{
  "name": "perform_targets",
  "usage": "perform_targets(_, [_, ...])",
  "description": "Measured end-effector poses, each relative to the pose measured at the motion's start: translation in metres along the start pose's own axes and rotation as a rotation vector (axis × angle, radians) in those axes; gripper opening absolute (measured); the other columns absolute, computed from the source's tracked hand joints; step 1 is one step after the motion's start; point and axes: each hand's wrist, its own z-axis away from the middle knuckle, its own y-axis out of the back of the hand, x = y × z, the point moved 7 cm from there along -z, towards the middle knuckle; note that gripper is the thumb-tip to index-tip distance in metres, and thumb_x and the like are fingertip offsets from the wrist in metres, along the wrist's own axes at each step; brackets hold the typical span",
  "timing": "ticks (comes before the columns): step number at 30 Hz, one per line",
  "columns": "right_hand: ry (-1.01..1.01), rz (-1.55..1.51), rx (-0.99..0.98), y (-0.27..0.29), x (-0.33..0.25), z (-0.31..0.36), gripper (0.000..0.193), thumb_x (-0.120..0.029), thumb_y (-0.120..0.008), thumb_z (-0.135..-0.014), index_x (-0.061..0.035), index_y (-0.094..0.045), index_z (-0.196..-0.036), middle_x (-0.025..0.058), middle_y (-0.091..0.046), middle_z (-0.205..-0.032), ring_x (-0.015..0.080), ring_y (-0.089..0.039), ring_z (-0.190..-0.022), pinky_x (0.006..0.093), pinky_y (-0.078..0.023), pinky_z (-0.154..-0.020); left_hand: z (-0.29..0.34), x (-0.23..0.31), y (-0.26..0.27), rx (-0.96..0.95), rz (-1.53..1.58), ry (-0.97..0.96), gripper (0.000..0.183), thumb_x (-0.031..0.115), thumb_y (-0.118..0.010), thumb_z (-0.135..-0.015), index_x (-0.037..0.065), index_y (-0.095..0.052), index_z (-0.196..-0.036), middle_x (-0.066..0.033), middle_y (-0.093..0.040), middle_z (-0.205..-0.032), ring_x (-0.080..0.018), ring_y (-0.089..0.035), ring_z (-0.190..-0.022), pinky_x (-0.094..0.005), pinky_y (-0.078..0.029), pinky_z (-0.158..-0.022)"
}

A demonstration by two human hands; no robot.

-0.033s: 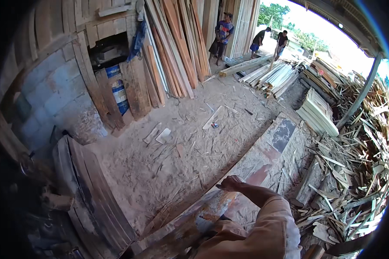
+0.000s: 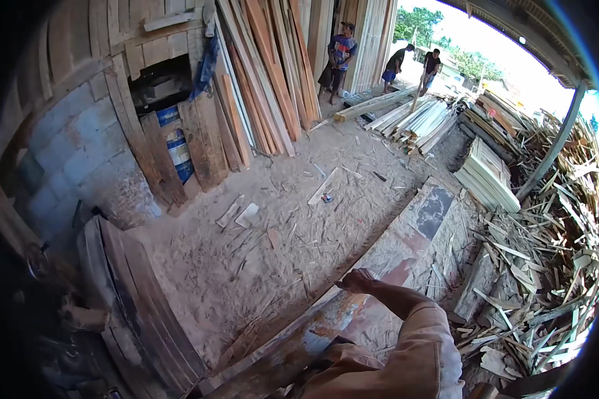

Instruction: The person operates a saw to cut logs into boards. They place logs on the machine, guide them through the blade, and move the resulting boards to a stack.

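Ground (image 2: 186, 266), sandy brown and strewn with wood chips, spreads across the middle of the view. A weathered wall (image 2: 53, 40) of upright grey-brown boards above pale blue-grey blocks rises at the left and back. Along the right lies a broad, tangled heap (image 2: 559, 266) of split, pale wood scraps. A long, flat, worn slab (image 2: 396, 253) with grey, rust-red and blackish patches runs diagonally from the lower edge up toward the right, between the chip-strewn ground and the heap; its material is hard to tell. Tall orange-brown and pale sawn boards (image 2: 266, 66) lean against the back wall, and dark brown planks (image 2: 153, 286) lie at lower left. Farther off, a low pile of pale sawn lumber (image 2: 416, 123) rests on the ground; a squared stack of cream-coloured boards (image 2: 489, 174) sits near the heap. Three people stand at the back, the nearest (image 2: 343, 53) in a cap and a blue-and-red shirt. A blue-and-white drum (image 2: 178, 146) shows between wall boards. The person's right hand (image 2: 358, 280), palm down, is over the slab's near-left edge, its fingers loosely curled; I cannot tell whether they grip that edge. The left hand is out of view, its fingers unknown. A small red-and-blue object (image 2: 327, 198) lies among the chips.
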Motion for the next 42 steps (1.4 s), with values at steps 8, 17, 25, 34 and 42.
perform_targets(8, [-0.538,-0.327,1.039,0.289,0.301,-0.061,0.040,-0.042,-0.052,-0.084,-0.0073,-0.060,-0.102,0.0197,-0.062,-0.098,0.0393,-0.059,-0.089,0.0476,-0.047,-0.074,0.174,-0.454,-0.204,-0.310,-0.422,0.856,0.060,0.033,-0.054,-0.089,0.004,-0.030,-0.136,-0.0185,-0.045,-0.129,-0.0327,-0.049,-0.116,-0.0423,-0.043,-0.093])
perform_targets(17, [-0.106,-0.443,0.145,-0.028,0.216,-0.173,0.047,-0.049,-0.047,-0.084,-0.0084,-0.064,-0.101,0.0194,-0.063,-0.099,0.0382,-0.059,-0.095,0.0473,-0.047,-0.082,0.101,-0.478,-0.131,-0.437,-1.753,0.652,0.058,0.027,-0.063,-0.081,0.003,-0.043,-0.131,-0.0110,-0.062,-0.096,-0.0172,-0.062,-0.080,-0.0261,-0.048,-0.061])
perform_targets(25, [0.975,0.049,-0.910,-0.172,-0.135,-0.015,0.044,-0.045,-0.051,-0.081,-0.0071,-0.066,-0.096,0.0196,-0.064,-0.093,0.0367,-0.061,-0.086,0.0459,-0.048,-0.076,0.152,-0.231,0.069,0.229,-1.458,0.415,0.054,0.033,-0.061,-0.083,0.009,-0.045,-0.129,-0.0080,-0.062,-0.103,-0.0165,-0.061,-0.086,-0.0273,-0.047,-0.063])
perform_targets(34, [1.213,0.421,-0.699,-0.074,-0.213,0.050,0.032,-0.035,-0.054,-0.080,-0.0093,-0.064,-0.098,0.0179,-0.064,-0.090,0.0351,-0.062,-0.085,0.0452,-0.048,-0.072,0.298,-0.216,0.074,0.489,-0.766,0.241,0.054,0.043,-0.051,-0.089,0.012,-0.040,-0.133,-0.0073,-0.060,-0.116,-0.0204,-0.057,-0.104,-0.0385,-0.043,-0.084])
perform_targets(42, [1.567,0.407,-0.431,-0.157,-0.348,0.092,0.021,-0.026,-0.054,-0.079,-0.0094,-0.061,-0.091,0.0167,-0.063,-0.086,0.0358,-0.060,-0.085,0.0453,-0.048,-0.070,0.339,-0.148,0.110,0.661,-0.817,-0.061,0.057,0.041,-0.056,-0.086,0.001,-0.049,-0.125,-0.0114,-0.064,-0.107,-0.0175,-0.060,-0.097,-0.0278,-0.045,-0.085])
